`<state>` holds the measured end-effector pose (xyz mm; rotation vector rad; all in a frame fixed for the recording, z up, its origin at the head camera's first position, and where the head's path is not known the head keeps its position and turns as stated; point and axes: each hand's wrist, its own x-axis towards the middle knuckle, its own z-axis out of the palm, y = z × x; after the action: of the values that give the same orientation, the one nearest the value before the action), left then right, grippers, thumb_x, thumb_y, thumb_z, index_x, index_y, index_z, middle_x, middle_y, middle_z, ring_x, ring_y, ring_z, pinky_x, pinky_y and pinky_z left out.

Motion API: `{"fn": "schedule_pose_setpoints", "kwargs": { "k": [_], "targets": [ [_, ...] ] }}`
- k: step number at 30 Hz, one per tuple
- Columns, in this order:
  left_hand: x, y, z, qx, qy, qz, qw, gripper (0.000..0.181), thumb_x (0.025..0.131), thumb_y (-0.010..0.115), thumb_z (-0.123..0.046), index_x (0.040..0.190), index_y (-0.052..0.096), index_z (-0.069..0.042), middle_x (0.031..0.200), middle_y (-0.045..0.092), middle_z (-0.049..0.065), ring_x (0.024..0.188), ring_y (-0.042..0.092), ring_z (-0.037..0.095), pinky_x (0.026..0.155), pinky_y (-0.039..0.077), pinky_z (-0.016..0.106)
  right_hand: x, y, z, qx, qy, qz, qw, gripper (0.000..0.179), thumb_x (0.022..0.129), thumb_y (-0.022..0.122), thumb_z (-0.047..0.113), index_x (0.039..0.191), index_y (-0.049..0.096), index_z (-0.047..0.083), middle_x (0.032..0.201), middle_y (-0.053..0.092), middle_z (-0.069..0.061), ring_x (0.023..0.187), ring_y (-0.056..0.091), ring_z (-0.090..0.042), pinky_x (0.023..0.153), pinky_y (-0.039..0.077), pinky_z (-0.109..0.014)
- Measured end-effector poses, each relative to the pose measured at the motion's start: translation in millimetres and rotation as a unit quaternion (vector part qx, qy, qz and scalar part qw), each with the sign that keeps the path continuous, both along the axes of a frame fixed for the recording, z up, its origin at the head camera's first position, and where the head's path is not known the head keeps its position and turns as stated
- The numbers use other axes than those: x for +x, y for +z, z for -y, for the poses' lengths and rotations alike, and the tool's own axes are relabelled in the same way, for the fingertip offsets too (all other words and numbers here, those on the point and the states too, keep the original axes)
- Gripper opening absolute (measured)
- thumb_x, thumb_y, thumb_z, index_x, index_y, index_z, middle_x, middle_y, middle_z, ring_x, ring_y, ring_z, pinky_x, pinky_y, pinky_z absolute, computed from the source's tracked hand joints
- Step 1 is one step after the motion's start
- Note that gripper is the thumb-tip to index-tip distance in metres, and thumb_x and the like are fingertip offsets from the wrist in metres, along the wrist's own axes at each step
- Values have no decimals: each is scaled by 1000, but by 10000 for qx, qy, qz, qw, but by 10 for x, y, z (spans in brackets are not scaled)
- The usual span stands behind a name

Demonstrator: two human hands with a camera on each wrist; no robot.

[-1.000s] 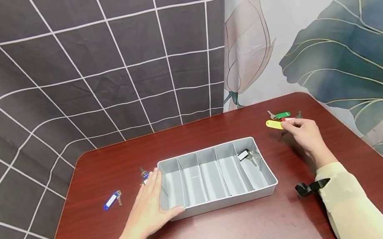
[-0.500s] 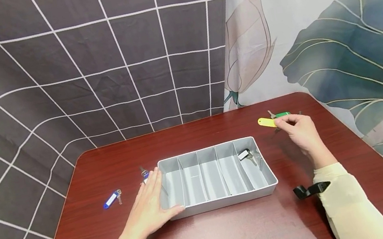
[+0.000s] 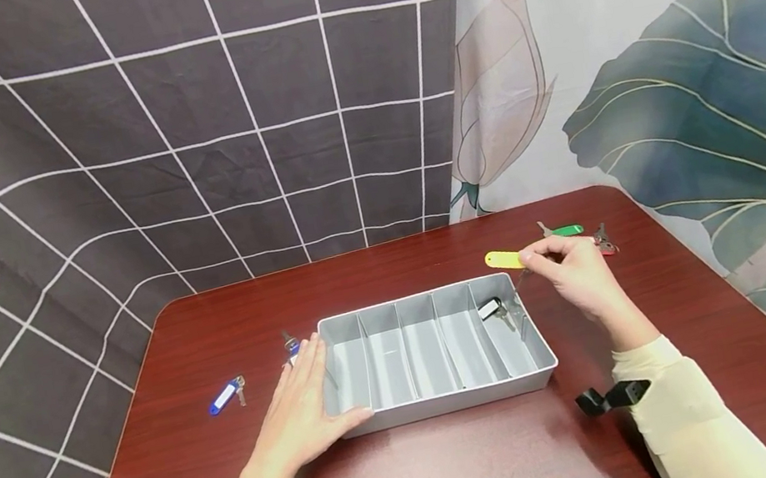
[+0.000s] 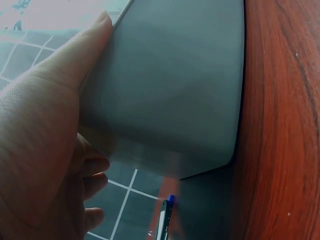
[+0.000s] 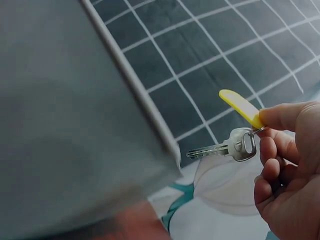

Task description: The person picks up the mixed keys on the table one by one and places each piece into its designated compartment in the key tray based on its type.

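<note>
My right hand point(image 3: 580, 278) pinches a yellow key tag point(image 3: 503, 259) between thumb and fingers, just off the tray's back right corner. A silver key point(image 5: 220, 150) dangles from the tag's ring in the right wrist view. The grey divided tray point(image 3: 456, 403) stands on the table with a row of compartments. In its far right compartment lies a key with a black-and-white tag point(image 3: 489, 308). My left hand point(image 3: 293, 431) rests against the tray's left end, fingers extended along the side and thumb at the front rim.
Left of the tray lies a key with a blue tag point(image 3: 225, 396). Another blue-tagged key point(image 3: 291, 346) is partly hidden behind my left fingers. A green-tagged key point(image 3: 568, 231) and a partly covered red-tagged key point(image 3: 606, 245) lie at the back right. Curtains hang behind the table.
My right hand has carried the yellow-tagged key leftward from the back right of the table towards the tray. The red-tagged key shows behind the hand. My left hand has stayed on the tray.
</note>
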<state>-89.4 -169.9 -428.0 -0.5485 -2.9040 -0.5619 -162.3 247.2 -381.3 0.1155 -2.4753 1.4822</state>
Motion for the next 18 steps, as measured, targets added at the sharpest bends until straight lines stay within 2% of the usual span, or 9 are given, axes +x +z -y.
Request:
{"fn": "schedule_pose_setpoints", "kwargs": {
  "k": [4, 11, 18],
  "targets": [
    [-3, 4, -12, 12, 12, 21, 10000, 115, 70, 71, -67, 150, 25, 1, 157, 24, 14, 144, 22, 29, 112, 23, 54, 41, 51, 87, -44, 148, -4, 9999, 26, 89, 71, 25, 96, 72, 0, 79, 65, 2, 68, 49, -16, 49, 39, -22],
    [-10, 2, -27, -31, 27, 19, 10000, 119, 70, 61, -78, 150, 25, 2, 157, 23, 15, 144, 22, 30, 112, 23, 53, 108, 101, 230, 46, 287, -101, 9995, 19, 87, 72, 21, 92, 74, 2, 78, 66, 0, 67, 50, -15, 52, 40, -22],
    [-17, -15, -31, -20, -1, 38, 10000, 119, 71, 57, -81, 150, 24, 2, 157, 22, 16, 144, 21, 30, 113, 23, 51, 134, 110, 388, -42, 451, -104, 9989, 15, 87, 73, 19, 89, 74, 4, 74, 64, -1, 64, 49, -15, 51, 39, -23]
  ]
}}
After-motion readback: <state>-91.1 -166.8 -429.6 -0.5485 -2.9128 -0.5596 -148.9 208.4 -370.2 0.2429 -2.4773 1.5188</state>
